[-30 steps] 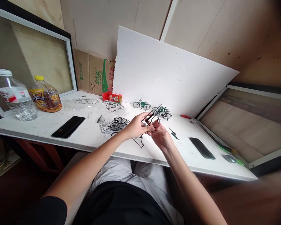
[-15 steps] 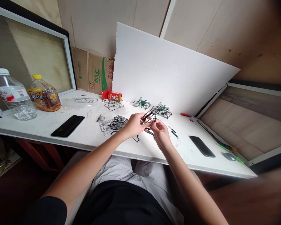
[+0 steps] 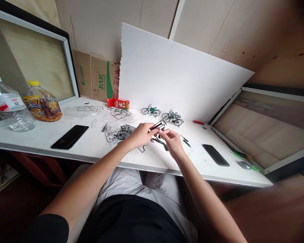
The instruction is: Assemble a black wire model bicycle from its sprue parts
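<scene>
My left hand (image 3: 143, 134) is closed on a black plastic sprue frame (image 3: 158, 125), its thin bars sticking out past the fingers. Close against it, my right hand (image 3: 172, 142) pinches a small black plastic part, mostly covered by the fingertips. A dark slim object (image 3: 162, 143) shows just below the hands; its kind is unclear. Left of my left hand lies a heap of black sprues and parts (image 3: 126, 131) on a printed sheet. Behind the hands stand a green model bicycle (image 3: 151, 110) and more model bicycles (image 3: 172, 118), overlapping each other.
A phone (image 3: 70, 136) lies at left, near a water bottle (image 3: 11, 104) and a tea bottle (image 3: 44, 103). At right are a dark phone-like slab (image 3: 216, 155) and small green tools (image 3: 186, 143). A white foam board (image 3: 177, 71) leans behind beside a cardboard box (image 3: 96, 77).
The view has shifted slightly, moving the scene leftward. My hands have drawn closer together around the sprue frame, and the small part in my right hand is now more hidden.
</scene>
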### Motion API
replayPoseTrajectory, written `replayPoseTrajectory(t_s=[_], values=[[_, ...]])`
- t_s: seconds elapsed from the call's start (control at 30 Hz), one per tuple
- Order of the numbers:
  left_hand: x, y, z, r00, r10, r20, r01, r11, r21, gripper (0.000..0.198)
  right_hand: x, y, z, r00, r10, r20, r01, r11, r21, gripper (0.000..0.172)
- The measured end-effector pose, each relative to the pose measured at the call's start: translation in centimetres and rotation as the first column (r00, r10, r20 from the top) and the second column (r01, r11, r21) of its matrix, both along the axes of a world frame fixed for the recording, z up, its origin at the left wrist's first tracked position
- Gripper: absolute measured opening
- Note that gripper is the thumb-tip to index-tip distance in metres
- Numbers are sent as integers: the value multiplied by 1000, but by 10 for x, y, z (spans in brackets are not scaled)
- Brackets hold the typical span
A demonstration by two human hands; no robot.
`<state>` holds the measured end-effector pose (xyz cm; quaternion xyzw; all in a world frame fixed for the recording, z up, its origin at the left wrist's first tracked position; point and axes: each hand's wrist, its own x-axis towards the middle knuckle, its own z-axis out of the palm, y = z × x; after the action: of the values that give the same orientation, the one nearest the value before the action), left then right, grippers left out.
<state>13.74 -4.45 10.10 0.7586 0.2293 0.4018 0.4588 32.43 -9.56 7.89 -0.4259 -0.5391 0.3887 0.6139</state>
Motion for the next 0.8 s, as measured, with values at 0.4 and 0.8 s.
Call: replayPoseTrajectory(t_s=[0.4, 0.8], values=[[-3, 3, 4, 999, -38, -25, 39, 998, 46, 38, 6, 4, -4, 961, 191, -201, -215, 971, -104, 44], [-4, 11, 1, 997, 72, -40, -75, 994, -85, 29, -5, -7, 8, 994, 34, 108, -25, 996, -84, 42]])
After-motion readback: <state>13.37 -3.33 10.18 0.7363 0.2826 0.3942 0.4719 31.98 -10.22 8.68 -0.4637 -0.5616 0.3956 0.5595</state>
